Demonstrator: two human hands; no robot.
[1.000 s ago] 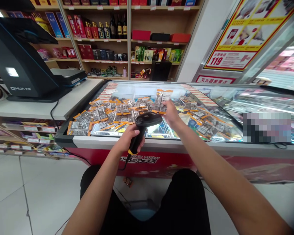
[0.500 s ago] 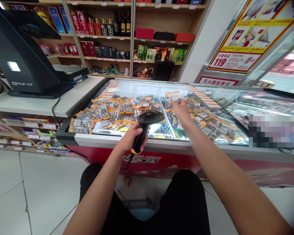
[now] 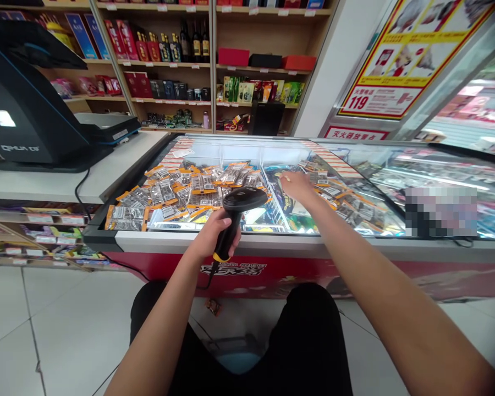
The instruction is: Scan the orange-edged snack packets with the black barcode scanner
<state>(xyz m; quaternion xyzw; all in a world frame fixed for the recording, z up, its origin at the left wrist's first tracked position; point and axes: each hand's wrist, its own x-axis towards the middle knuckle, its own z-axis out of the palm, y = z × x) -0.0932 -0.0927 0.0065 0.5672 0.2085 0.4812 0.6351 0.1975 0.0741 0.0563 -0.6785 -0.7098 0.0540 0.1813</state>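
My left hand (image 3: 214, 234) is wrapped round the handle of a black handheld barcode scanner (image 3: 242, 201) with a yellow ring at its base. The scanner is upright in front of the freezer's near edge, its head pointing right. My right hand (image 3: 299, 187) is over the glass top, right of a white wire divider (image 3: 274, 201). Its fingers reach left, slightly blurred, and no packet shows in them. Many small clear packets with orange edges lie left of the divider, such as one packet (image 3: 127, 217) at the corner. More orange-edged packets (image 3: 346, 201) lie to its right.
The chest freezer (image 3: 148, 242) has a dark, raised rim. A counter (image 3: 107, 168) with a black checkout terminal (image 3: 28, 121) adjoins on the left. The scanner's cord hangs below it. An orange packet (image 3: 213, 307) lies on the floor. Stocked shelves (image 3: 165, 66) stand behind.
The packet at my right fingertips is no longer seen there. My right hand has shifted slightly left and down in view. My left hand still holds the scanner; the whole view has moved a little.
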